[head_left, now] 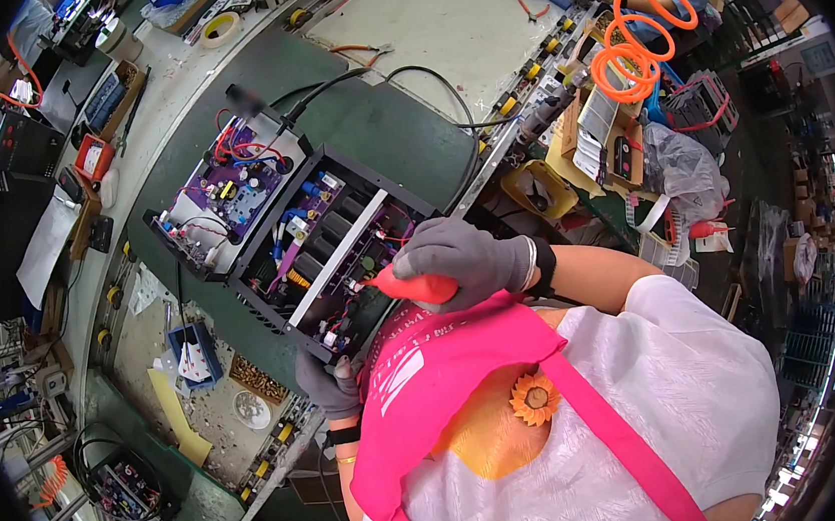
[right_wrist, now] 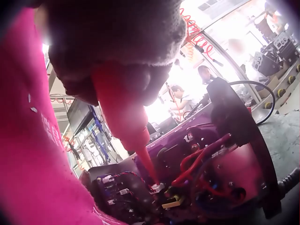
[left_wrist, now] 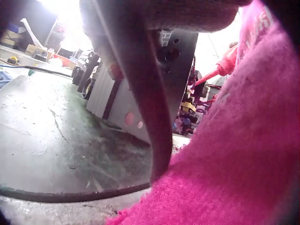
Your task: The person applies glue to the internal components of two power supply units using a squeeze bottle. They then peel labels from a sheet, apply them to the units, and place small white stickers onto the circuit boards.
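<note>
My right hand, in a grey glove, grips a red squeeze bottle with its nozzle pointing down. In the right wrist view the nozzle tip is right at a small white connector inside an electronics chassis. That black open-topped chassis holds boards, dark cylinders and wires, with a pale bar across it. My gloved left hand is at the chassis's near corner. Dark and close up in the left wrist view, this hand overlaps the perforated end panel; its finger pose is partly hidden.
An opened panel with a purple circuit board adjoins the chassis on the green work board. A black cable runs off behind it. Pliers lie farther back. A blue bin stands to the left; an orange coiled hose hangs upper right.
</note>
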`<state>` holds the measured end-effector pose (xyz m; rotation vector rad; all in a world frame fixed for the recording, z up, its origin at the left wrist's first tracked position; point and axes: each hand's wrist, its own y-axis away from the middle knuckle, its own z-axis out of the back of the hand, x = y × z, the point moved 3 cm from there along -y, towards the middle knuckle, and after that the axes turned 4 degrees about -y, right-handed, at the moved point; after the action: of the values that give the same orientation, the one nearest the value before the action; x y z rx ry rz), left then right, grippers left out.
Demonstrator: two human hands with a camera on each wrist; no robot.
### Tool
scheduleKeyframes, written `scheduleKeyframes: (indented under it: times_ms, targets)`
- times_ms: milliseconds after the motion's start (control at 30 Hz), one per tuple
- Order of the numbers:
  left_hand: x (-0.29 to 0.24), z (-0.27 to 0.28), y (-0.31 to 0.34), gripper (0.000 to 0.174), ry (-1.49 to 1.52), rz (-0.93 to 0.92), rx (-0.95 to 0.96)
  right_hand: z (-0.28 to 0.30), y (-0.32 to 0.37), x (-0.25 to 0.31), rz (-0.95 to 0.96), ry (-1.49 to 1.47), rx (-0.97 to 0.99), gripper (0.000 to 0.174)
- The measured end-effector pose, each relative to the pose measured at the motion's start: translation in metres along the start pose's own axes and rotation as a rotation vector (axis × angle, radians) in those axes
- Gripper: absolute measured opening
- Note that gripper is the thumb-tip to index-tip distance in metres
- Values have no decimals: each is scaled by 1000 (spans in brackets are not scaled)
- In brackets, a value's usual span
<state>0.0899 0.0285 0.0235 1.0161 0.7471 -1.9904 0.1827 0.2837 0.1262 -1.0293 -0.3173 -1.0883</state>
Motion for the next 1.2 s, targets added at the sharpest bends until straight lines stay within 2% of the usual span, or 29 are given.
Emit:
scheduleKeyframes:
  times_ms: [100, 200, 300, 400, 533, 800, 1033, 1100, 1200]
  targets:
    - [6, 0, 1, 85, -14, -23, -3, 5, -4, 0, -94, -56, -44, 43]
    - [1, 0, 0, 80, 64, -6, 26, 11, -18, 15, -75, -124, -139, 42]
    - [4, 1, 0, 79, 30, 3, 51, -4, -29, 17, -34, -218, -103, 42]
    - [11, -1, 2, 79, 9, -61, -5, -16, -39, 16, 15, -241, -56, 44]
    - [9, -1, 3, 78, 22, -33, -12, -31, -40, 11, 37, -253, -36, 43]
    - [9, -2, 0, 80, 1, -45, -24, -27, -37, 16, 33, -231, -19, 43]
    - [-1, 0, -2, 74, -6, -48, -45, -26, -31, 13, 27, -243, -23, 44]
    - [-2, -1, -1, 71, 1, -47, -75, -27, -29, 15, 118, -208, 49, 45]
    - [3, 4, 3, 70, -80, -33, -3, -21, -24, 23, 236, -128, 114, 47]
